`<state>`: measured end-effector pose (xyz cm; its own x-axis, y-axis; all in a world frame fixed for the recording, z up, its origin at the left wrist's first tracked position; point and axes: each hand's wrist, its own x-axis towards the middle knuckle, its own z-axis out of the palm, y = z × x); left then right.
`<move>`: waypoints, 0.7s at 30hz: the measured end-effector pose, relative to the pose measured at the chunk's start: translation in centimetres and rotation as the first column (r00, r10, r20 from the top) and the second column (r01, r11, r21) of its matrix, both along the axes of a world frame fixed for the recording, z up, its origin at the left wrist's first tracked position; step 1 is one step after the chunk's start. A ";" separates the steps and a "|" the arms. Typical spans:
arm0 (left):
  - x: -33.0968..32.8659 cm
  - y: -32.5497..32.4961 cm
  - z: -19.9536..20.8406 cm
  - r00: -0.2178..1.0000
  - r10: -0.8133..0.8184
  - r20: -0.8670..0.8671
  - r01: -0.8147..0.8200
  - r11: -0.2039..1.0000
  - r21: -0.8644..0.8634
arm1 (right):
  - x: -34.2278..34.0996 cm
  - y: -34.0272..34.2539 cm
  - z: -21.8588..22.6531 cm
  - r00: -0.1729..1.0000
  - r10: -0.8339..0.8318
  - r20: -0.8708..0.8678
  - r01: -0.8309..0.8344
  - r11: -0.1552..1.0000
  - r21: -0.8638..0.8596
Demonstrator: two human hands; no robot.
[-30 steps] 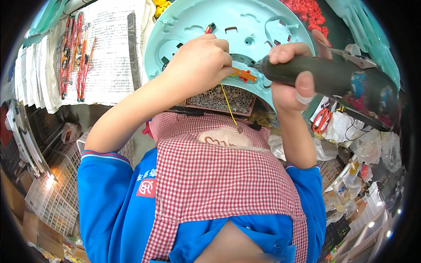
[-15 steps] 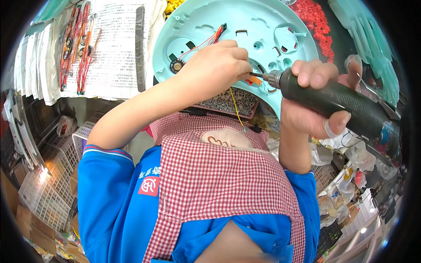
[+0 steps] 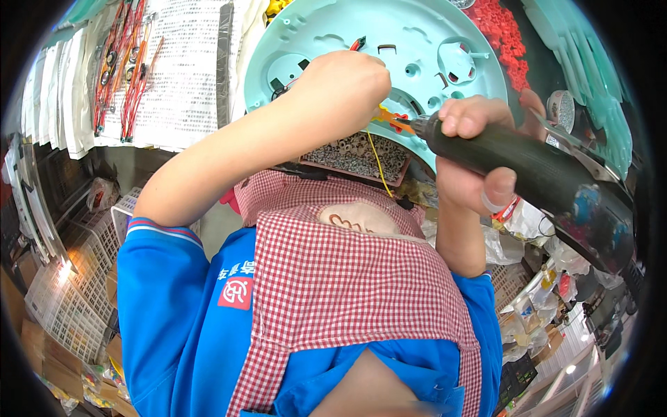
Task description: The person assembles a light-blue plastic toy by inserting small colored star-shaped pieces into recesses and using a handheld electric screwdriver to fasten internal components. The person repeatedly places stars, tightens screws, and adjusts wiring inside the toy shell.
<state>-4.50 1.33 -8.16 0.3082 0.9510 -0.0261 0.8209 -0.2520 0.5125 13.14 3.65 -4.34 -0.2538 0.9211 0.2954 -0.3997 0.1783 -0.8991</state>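
Note:
My left hand (image 3: 351,90) is closed, knuckles up, over the near edge of a light turquoise plastic shell (image 3: 333,24). Its fingertips are hidden; small yellow-orange plastic pieces (image 3: 385,115) show beside them. My right hand (image 3: 479,149) grips a thick black electric screwdriver (image 3: 514,163), its tip pointing left at those orange pieces. A metal scissors-like tool (image 3: 583,154) lies against the fingers of that hand. Past my left wrist, a round black speaker (image 3: 279,92) is partly covered. A yellow wire (image 3: 377,163) hangs from the shell's near edge toward my apron.
Below the shell stands a pinkish tray (image 3: 399,182) of small metal screws. Red-wired parts (image 3: 128,76) lie on printed sheets (image 3: 184,76) at the left. Red plastic pieces (image 3: 504,42) and turquoise parts (image 3: 577,62) are at the far right. A white crate (image 3: 73,313) is lower left.
The screwdriver and my right hand have shifted slightly left, closer to my left hand. My left hand has moved a little, covering more of the speaker and wires; a yellow piece now shows beside it.

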 end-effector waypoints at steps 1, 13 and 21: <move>-0.1 0.3 -0.2 1.000 -0.013 -0.005 0.013 1.000 -0.014 | -0.2 -0.2 0.0 1.000 -0.005 0.029 0.006 0.999 -0.033; -0.2 0.2 -0.9 1.000 -0.018 0.017 0.018 1.000 -0.024 | 0.4 0.0 -1.4 0.991 0.123 0.045 -0.125 0.991 0.041; 0.3 -2.8 0.5 0.968 -0.217 0.130 0.162 0.927 0.337 | 2.4 -0.5 0.5 0.983 0.172 -0.057 -0.162 0.976 0.148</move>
<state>-4.24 -1.47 -7.69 0.4575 0.8230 0.3365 0.6539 -0.5679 0.4999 15.54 3.12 -3.87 -0.3749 0.8148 0.4423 -0.4952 0.2273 -0.8385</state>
